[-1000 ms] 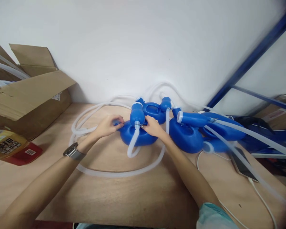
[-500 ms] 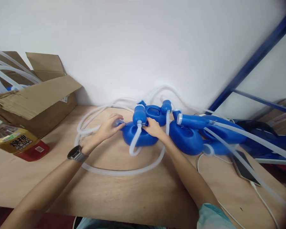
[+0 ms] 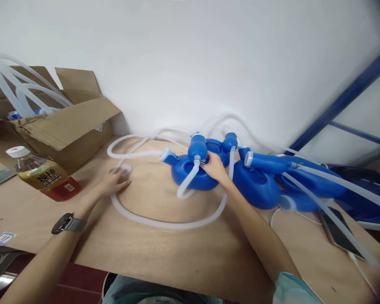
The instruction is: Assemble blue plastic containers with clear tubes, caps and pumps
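Note:
A blue plastic bottle (image 3: 193, 177) lies on the wooden table (image 3: 177, 245) with a clear tube (image 3: 164, 219) looping out of its neck. My right hand (image 3: 213, 166) is closed on the bottle's neck where the tube joins. My left hand (image 3: 114, 181), a watch on its wrist, rests on the table at the left bend of the tube loop, fingers curled over the tube. Two more blue bottles (image 3: 256, 181) with tubes lie to the right against the wall.
An open cardboard box (image 3: 60, 126) holding more tubing stands at the left. A tea bottle (image 3: 41, 173) lies on a red packet in front of it. A phone (image 3: 338, 232) with a cable lies at the right, under a blue shelf frame (image 3: 345, 97).
My left hand has left the blue bottle and moved left down to the tube loop. My right hand stays at the neck. The view has swung to the left.

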